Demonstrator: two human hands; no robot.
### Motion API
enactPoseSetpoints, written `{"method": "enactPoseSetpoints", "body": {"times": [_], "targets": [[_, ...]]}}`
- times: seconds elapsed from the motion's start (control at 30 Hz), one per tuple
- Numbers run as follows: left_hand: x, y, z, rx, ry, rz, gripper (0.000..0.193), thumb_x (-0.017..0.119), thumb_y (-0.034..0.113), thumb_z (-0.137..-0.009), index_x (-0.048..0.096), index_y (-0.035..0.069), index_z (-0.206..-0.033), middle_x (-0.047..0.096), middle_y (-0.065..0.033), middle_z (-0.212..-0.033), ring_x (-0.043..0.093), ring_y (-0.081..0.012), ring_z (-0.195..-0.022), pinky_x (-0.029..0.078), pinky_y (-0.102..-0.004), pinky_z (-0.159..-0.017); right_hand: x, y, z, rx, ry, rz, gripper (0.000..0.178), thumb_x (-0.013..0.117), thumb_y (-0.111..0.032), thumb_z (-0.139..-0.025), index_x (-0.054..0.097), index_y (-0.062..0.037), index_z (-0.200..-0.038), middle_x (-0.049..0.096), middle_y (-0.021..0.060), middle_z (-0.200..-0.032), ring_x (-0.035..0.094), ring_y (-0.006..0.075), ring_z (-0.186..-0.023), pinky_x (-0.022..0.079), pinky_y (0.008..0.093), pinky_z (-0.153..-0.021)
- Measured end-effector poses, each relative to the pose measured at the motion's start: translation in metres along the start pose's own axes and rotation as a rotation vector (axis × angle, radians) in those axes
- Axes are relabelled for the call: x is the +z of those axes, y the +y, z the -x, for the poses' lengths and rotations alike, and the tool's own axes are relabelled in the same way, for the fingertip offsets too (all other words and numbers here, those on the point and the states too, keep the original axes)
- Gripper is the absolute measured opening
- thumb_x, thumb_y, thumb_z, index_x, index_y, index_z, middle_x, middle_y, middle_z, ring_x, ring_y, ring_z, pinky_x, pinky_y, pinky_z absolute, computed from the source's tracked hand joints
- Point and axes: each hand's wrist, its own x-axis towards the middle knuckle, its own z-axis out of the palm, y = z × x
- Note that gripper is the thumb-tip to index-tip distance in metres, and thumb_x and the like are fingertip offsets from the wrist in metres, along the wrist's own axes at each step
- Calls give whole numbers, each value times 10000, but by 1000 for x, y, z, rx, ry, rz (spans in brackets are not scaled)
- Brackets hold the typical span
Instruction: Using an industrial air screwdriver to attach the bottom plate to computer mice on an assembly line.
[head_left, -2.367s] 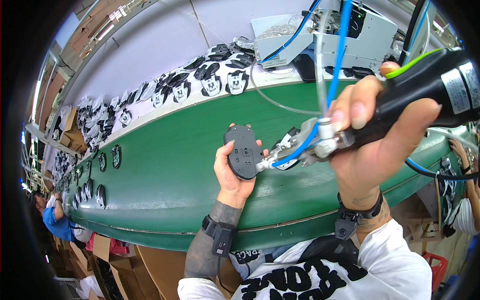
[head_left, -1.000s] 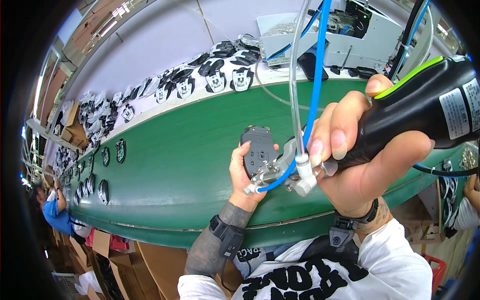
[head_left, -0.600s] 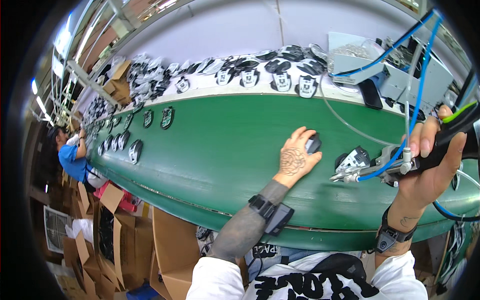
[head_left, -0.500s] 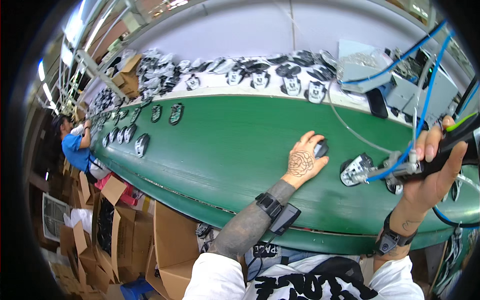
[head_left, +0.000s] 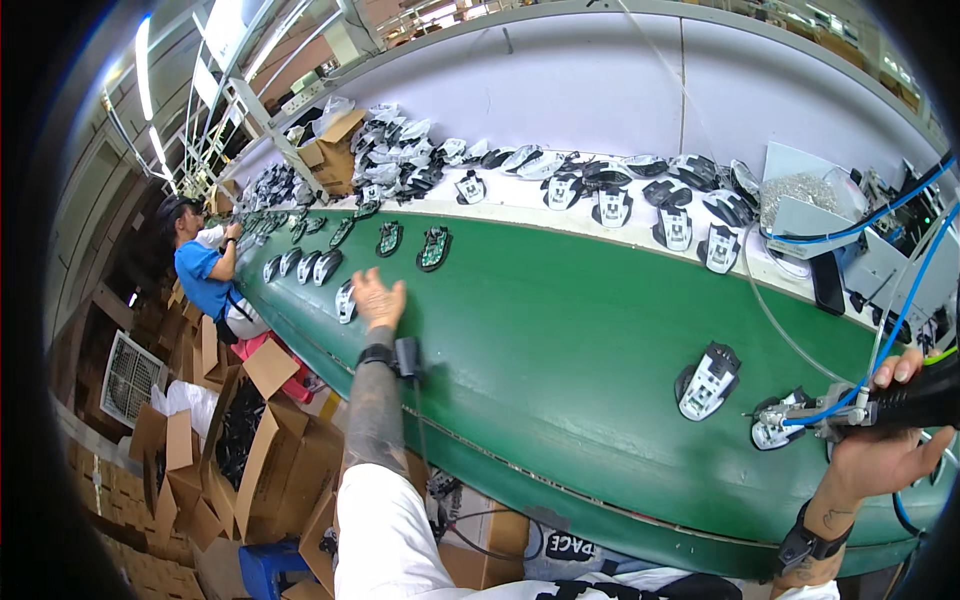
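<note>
Left hand (head_left: 380, 300) open by a mouse (head_left: 345, 303), right hand (head_left: 870, 460) gripping the driver (head_left: 915, 397)
The green belt (head_left: 560, 350) runs beneath both; the driver's nose lies over one shell (head_left: 778, 430), with a second shell (head_left: 707, 385) just left of it. The left hand has swung from mid-belt to the mouse, fingers spread, though whether it touches I cannot tell; so the hands are now well apart and share no piece. Small green boards (head_left: 433, 247) lie on the belt just beyond that hand
</note>
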Motion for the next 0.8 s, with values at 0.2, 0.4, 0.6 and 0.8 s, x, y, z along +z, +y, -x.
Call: {"method": "enactPoseSetpoints", "body": {"times": [0.2, 0.4, 0.6, 0.8], "targets": [[-14, -95, -25, -333, -188, -110, 778, 732, 391, -623, 400, 38, -1232, 374, -239, -1278, 368, -367, -1173, 319, -416, -985, -4, 5, -14, -110, -154, -51, 593, 394, -567, -851, 513, -42, -1098, 575, 181, -901, 546, 265, -760, 438, 352, -603], [10, 40, -53, -150, -151, 248, 809, 714, 462, -623, 405, 10, -1219, 475, -249, -1110, 444, -367, -1074, 373, -399, -916, -4, 0, -14, -181, -69, 80, 567, 422, -568, -829, 568, -48, -999, 582, 132, -852, 523, 253, -745, 407, 338, -566], [36, 114, -56, 34, -373, 86, 578, 634, 429, -701, 497, 204, -1215, 411, -154, -1243, 490, -341, -1064, 417, -391, -895, -2, -3, -13, -189, -41, -3, 554, 407, -543, -848, 553, -38, -1021, 580, 136, -858, 519, 265, -741, 413, 346, -573], [48, 90, -55, 117, -363, -13, 525, 604, 392, -724, 507, 206, -1205, 392, -119, -1318, 489, -302, -1098, 407, -385, -911, -2, -3, -3, -84, 19, 111, 606, 368, -494, -853, 346, 36, -1146, 367, 96, -862, 374, 135, -665, 319, 227, -595]]}}
